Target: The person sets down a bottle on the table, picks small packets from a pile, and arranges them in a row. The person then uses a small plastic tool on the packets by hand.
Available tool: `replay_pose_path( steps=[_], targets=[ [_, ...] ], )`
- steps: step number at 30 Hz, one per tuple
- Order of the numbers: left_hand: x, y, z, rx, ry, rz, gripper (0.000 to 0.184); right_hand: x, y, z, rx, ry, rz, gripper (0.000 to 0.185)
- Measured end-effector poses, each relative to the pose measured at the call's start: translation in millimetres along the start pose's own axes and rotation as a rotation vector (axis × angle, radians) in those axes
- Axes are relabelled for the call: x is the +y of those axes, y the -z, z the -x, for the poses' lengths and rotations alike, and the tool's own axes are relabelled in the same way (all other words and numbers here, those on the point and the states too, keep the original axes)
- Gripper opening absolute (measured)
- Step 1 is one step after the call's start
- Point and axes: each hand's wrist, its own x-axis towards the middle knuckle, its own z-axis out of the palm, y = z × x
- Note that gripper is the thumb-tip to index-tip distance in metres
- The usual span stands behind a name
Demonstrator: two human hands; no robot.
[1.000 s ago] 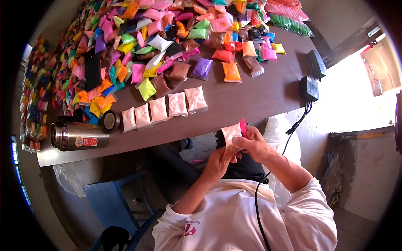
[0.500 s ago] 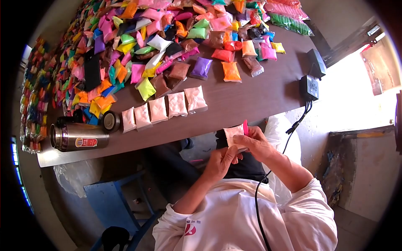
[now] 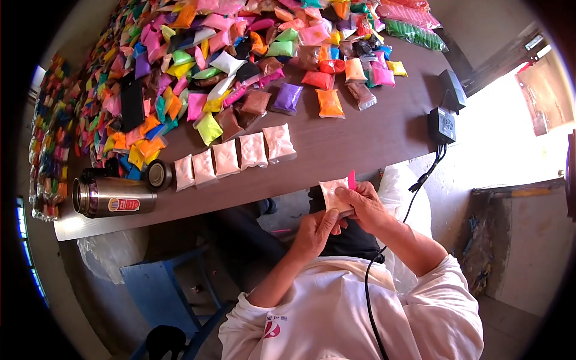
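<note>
Over my lap, just off the table's front edge, both hands hold a small pale-pink packet [image 3: 332,190]. My left hand [image 3: 316,233] pinches its lower corner between thumb and fingers. My right hand [image 3: 365,207] grips its right side, thumb lying across the front. A narrow bright pink strip [image 3: 351,178] sticks up beside the packet by my right fingers; I cannot tell what it is. Nearest on the table [image 3: 372,135] is a row of several similar pale-pink packets [image 3: 253,150].
A big heap of coloured packets [image 3: 210,72] covers the table's back and left, with a black phone [image 3: 132,102] on it. A steel flask [image 3: 114,197] lies front left beside its lid [image 3: 159,174]. Black power adapters [image 3: 444,126] sit at right; a cable [image 3: 371,288] runs over my shirt.
The packet and both hands have barely moved. My right thumb has shifted slightly up on the packet's face. Everything on the table stays in place.
</note>
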Motion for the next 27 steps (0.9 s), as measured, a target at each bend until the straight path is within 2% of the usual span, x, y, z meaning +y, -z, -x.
replay_pose_path(
  steps=[4, 9, 12, 16, 18, 21, 23, 26, 27],
  targets=[
    [0.7, -0.3, -0.1, 0.017, -0.009, 0.001, 0.046, -4.3, 2.5, -0.7, -0.029, 0.010, 0.043, 0.033],
    [1.1, 5.7, -0.2, -0.003, -0.010, -0.007, 0.047, -9.8, -0.1, -1.9, -0.093, 0.061, 0.175, 0.023],
    [-5.5, 3.8, 0.0, -0.025, -0.019, -0.020, 0.049, -3.0, -1.5, -3.2, -0.116, 0.049, 0.049, 0.020],
    [1.0, 2.8, 0.0, 0.024, -0.034, 0.008, 0.050, -2.8, -0.5, -4.2, -0.144, 0.061, 0.084, 0.020],
    [4.5, 4.8, -0.8, 0.040, -0.037, 0.023, 0.049, -15.1, -9.5, -1.3, -0.003, 0.036, 0.241, 0.019],
    [-1.6, 9.8, -2.8, 0.022, -0.038, 0.014, 0.047, -14.9, -9.8, -0.8, 0.029, 0.099, 0.188, 0.018],
    [-8.9, 7.9, -2.4, -0.011, -0.034, -0.009, 0.046, -14.0, -4.3, -2.6, -0.043, 0.063, 0.098, 0.017],
    [-5.1, 1.8, -4.2, -0.041, -0.033, 0.039, 0.051, -13.7, -1.2, -6.2, 0.071, 0.212, 0.385, 0.020],
    [-5.1, 4.1, -4.9, -0.035, -0.038, 0.037, 0.051, -15.2, -0.4, -10.6, 0.064, 0.214, 0.387, 0.020]
  ],
)
